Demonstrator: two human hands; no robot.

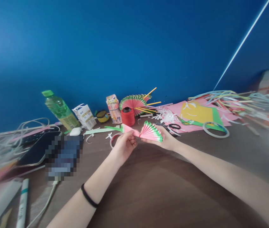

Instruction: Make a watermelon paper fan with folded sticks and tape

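Note:
A pleated pink paper fan [150, 131] with a green and white edge is held between my two hands above the table. My left hand [125, 146] is closed, its fingers pinching the folded left part of the paper near the narrow middle. My right hand [167, 139] lies behind the spread right half and grips it; most of those fingers are hidden by the pleats. Just beyond my hands stands a spool of red thread [128, 117]. Behind it, finished-looking round pleated fans [134, 103] on yellow sticks lean against the blue wall.
To the left are a green bottle [62, 110], a white carton [85, 116], a tape measure-like yellow roll [102, 116] and a phone [64, 158] on a cable. At right lie scissors [173, 126], pink paper [175, 110], a tape roll [216, 130] and paper strips.

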